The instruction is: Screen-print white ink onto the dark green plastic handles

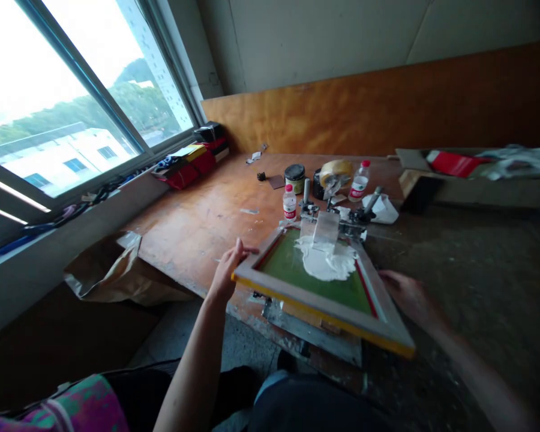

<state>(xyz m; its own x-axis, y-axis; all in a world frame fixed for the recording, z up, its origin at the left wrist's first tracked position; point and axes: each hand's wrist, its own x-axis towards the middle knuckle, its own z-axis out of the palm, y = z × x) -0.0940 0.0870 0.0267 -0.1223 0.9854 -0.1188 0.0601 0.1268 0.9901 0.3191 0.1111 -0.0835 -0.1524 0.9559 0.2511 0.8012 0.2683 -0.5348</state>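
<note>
A screen printing frame (306,303) with green mesh and yellow outer edges is tilted above the table's front edge. Thick white ink (326,264) lies heaped on the upper part of the mesh, and a pale flat scraper (326,228) stands in it. Metal hinge clamps (353,223) are at the frame's back end. My left hand (227,270) grips the frame's left side near the front corner, thumb up. At the right side my right hand (409,295), slightly blurred, holds the edge, with its fingertips partly hidden. Below the frame is a metal base plate (315,333).
Two red-capped bottles (290,205) stand behind the frame, near a lidded jar (294,178) and a tape roll (336,173). A brown paper bag (117,276) hangs at the table's left edge. An open carton (459,180) lies at right; red items (184,174) line the window side.
</note>
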